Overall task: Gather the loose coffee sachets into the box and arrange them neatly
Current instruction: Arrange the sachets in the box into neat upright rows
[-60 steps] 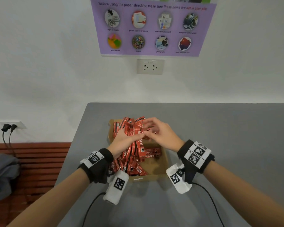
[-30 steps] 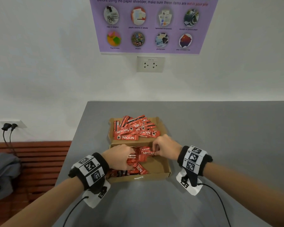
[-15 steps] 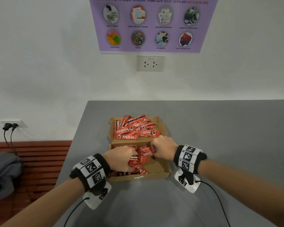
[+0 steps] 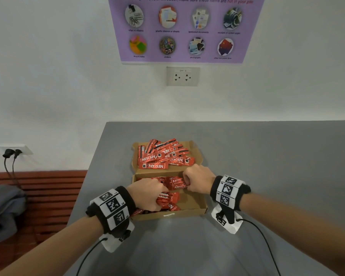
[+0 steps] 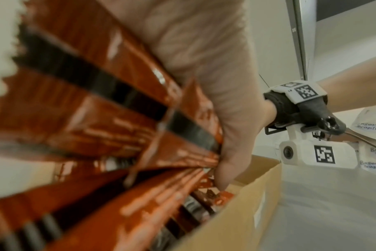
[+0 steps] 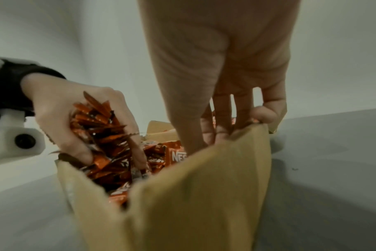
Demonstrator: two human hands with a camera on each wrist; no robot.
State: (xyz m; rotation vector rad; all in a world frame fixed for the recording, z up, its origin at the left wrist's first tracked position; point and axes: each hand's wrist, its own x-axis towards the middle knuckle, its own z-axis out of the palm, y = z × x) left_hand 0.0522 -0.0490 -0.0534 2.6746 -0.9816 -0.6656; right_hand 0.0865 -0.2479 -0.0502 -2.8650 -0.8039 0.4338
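The open cardboard box sits on the grey tabletop, its lid flap at 12 o'clock carrying sachets lying mostly crosswise. The left hand clutches a bundle of sachets inside the tray, their long axes running across it. The right hand, fingers curled, pinches sachets at the tray's 1 o'clock corner. Two seconds ago both hands held the bundle above the box.

Bare grey surface lies open right of and in front of the shallow brown cardboard box, whose right half shows bare floor, while red coffee sachets heap its flap and both hands crowd its left and far side.
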